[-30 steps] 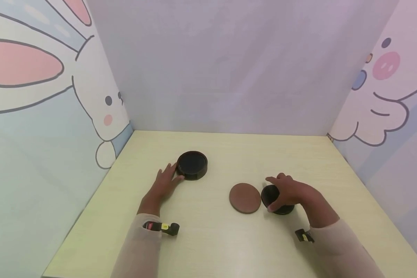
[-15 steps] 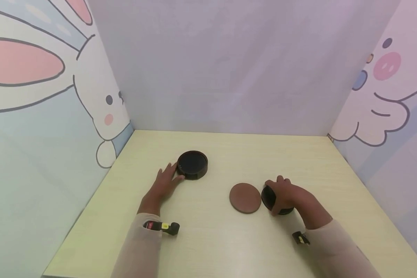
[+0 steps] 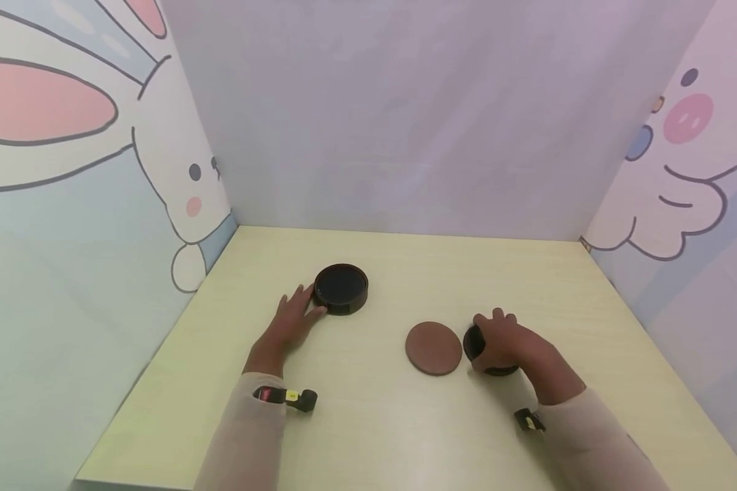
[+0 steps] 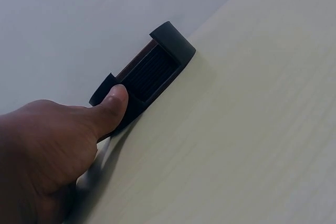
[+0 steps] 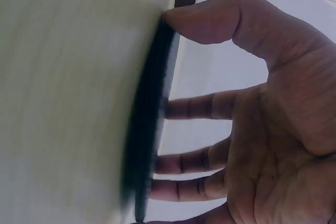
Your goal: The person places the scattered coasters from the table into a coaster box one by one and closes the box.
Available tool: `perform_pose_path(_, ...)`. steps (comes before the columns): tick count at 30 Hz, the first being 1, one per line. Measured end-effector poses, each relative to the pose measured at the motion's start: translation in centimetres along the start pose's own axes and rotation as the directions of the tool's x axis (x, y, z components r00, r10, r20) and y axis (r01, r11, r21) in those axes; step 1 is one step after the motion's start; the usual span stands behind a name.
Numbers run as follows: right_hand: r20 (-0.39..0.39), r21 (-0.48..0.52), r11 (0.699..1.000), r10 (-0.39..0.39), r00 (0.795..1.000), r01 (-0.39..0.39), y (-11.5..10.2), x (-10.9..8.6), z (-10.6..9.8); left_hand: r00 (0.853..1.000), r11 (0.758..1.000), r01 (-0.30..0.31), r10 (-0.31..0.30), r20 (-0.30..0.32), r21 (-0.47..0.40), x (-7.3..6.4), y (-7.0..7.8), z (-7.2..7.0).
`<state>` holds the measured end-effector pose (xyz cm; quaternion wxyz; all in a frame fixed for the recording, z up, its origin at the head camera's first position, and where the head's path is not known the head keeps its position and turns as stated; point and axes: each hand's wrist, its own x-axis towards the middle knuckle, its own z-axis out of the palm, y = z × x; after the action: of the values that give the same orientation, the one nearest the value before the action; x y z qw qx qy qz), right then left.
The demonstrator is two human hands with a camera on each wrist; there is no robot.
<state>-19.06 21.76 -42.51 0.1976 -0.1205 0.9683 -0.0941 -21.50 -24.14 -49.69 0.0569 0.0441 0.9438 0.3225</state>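
My left hand (image 3: 290,320) lies beside a round black coaster holder (image 3: 340,289), its thumb and one fingertip touching the holder's side and the other fingers spread out. In the left wrist view the thumb rests at the edge of the holder's open slot (image 4: 152,73), where stacked dark layers show. At the right, my right hand (image 3: 508,342) reaches down over a round black coaster (image 3: 474,341) and grips it by its rim, thumb on the near side, fingers on the far side. Part of that coaster is hidden under the hand. Close to its left lies a flat brown coaster (image 3: 433,348).
The pale wooden table (image 3: 374,429) ends at a grey back wall (image 3: 399,123). Side walls with a rabbit drawing (image 3: 184,143) and a pig-nosed character (image 3: 675,184) stand at left and right.
My right hand has moved slightly left and its fingers have closed in around the black coaster's rim. The left hand, the holder and the brown coaster stay in place.
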Motion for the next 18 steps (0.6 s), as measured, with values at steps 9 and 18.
perform_pose_path(9, -0.085, 0.02, 0.999, -0.029, 0.996, 0.031, 1.1, 0.2, -0.2, 0.999, 0.999, -0.04, 0.04, -0.015, 0.017, 0.2, -0.1, 0.1)
perform_pose_path(18, -0.211, 0.029, 0.997, -0.061, 0.975, 0.069, 1.3, 0.5, -0.2, 1.0, 0.999, -0.022, 0.022, -0.011, 0.024, 0.2, -0.2, 0.1)
